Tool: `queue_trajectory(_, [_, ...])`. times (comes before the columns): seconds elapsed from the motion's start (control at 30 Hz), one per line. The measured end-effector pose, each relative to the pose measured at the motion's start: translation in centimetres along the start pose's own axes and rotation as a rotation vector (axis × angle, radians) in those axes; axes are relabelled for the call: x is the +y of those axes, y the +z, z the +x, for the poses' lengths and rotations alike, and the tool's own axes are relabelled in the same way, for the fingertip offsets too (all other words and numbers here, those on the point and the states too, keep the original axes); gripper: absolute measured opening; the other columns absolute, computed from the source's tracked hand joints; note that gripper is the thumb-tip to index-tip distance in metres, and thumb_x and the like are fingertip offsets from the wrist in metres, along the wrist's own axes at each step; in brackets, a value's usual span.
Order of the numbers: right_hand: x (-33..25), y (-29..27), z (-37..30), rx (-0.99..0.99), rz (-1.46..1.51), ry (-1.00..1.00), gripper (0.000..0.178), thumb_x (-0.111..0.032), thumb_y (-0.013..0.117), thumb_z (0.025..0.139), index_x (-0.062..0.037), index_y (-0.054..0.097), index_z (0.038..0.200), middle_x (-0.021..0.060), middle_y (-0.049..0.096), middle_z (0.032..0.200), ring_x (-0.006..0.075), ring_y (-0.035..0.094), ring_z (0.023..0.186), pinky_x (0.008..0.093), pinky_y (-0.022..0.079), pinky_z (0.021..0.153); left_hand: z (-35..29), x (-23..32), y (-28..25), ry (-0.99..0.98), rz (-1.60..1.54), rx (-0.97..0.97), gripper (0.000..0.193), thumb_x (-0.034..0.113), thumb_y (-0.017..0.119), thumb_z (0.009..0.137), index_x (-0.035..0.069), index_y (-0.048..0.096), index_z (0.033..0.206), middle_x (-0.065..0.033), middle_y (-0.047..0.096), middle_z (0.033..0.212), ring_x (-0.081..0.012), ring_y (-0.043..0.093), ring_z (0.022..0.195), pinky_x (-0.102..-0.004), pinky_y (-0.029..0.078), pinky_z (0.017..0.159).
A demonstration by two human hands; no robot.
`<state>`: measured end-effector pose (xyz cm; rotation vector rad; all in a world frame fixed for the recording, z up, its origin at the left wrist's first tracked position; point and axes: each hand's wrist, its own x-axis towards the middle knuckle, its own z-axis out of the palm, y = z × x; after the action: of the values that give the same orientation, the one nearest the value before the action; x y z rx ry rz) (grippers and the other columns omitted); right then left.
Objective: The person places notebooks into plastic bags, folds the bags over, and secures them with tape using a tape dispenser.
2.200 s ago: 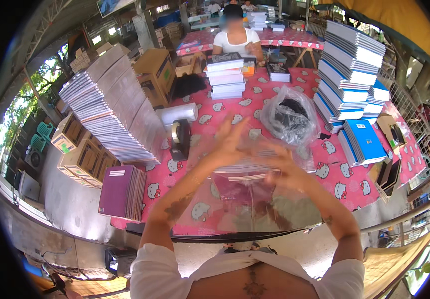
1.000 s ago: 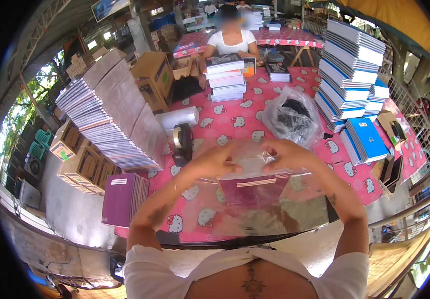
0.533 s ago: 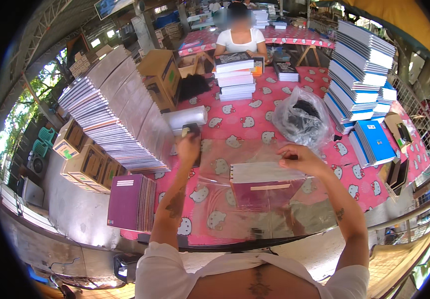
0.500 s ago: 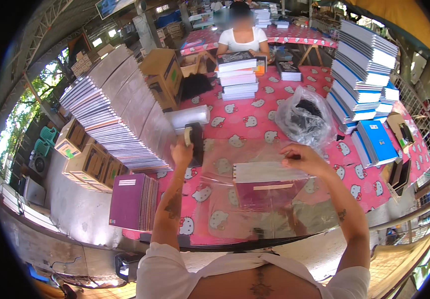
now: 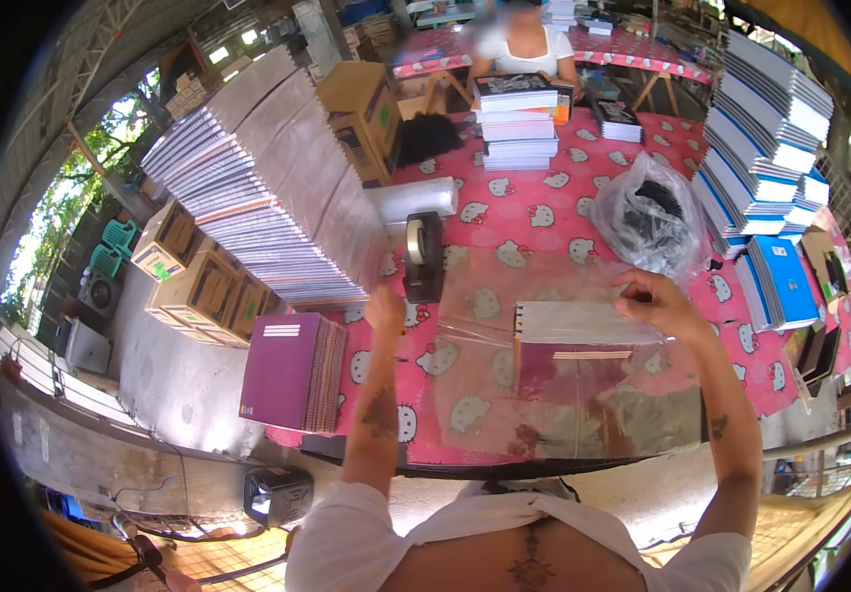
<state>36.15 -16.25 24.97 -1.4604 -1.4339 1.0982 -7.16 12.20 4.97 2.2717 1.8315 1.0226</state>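
Observation:
A spiral-bound notebook with a purple cover (image 5: 544, 367) and a pale grey upper band (image 5: 574, 324) lies on a clear plastic sheet (image 5: 475, 395), partly covered by plastic. Over the notebook's upper right corner my right hand (image 5: 655, 302) is closed, thumb and fingertips together; what they pinch is too small to make out. My left hand (image 5: 384, 310) hovers just left of the black tape dispenser (image 5: 425, 259), apart from it. Its fingers are smeared by motion, so their grip cannot be told. Left of that forearm stands a row of purple spiral notebooks (image 5: 292, 373).
A tall stack of plastic-wrapped notebooks (image 5: 268, 197) rises at left, near cardboard boxes (image 5: 356, 113). A clear bag with black contents (image 5: 648, 217) lies beyond my right hand. Blue-edged notebook stacks (image 5: 766, 138) stand at right. Across the table sits a person (image 5: 524, 49) behind stacked books (image 5: 519, 128).
My left hand has drawn back from the tape dispenser toward me. My right hand stays pinched near the notebook's upper right. The whole scene has shifted rightward in view.

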Motion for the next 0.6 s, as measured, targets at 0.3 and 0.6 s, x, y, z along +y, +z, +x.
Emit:
queue_trajectory(0.3, [1.1, -1.0, -0.7, 0.072, -0.063, -0.025, 0.043, -0.022, 0.074, 0.09, -0.0028, 0.06, 0.125, 0.0074, 0.069, 0.093, 0.0124, 0.062, 0.085, 0.0293, 0.049, 0.076, 7.6, 35.0, -15.1, 1.222, -0.365, -0.924, 0.019, 0.025, 0.074, 0.081, 0.007, 0.071, 0.085, -0.0076, 0.067, 0.073, -0.0258, 0.064, 0.067, -0.0354, 0.048, 0.063])
queue_trajectory(0.6, [1.0, -1.1, -0.9, 0.099, -0.215, -0.058, 0.051, -0.029, 0.077, 0.085, -0.0073, 0.059, 0.127, 0.0068, 0.07, 0.092, 0.0179, 0.066, 0.085, 0.0342, 0.052, 0.08, 1.5, 31.0, 2.0, 0.698, -0.543, -1.605, 0.044, 0.027, 0.075, 0.084, 0.007, 0.057, 0.119, -0.0096, 0.066, 0.108, -0.0212, 0.062, 0.099, -0.0349, 0.048, 0.084])
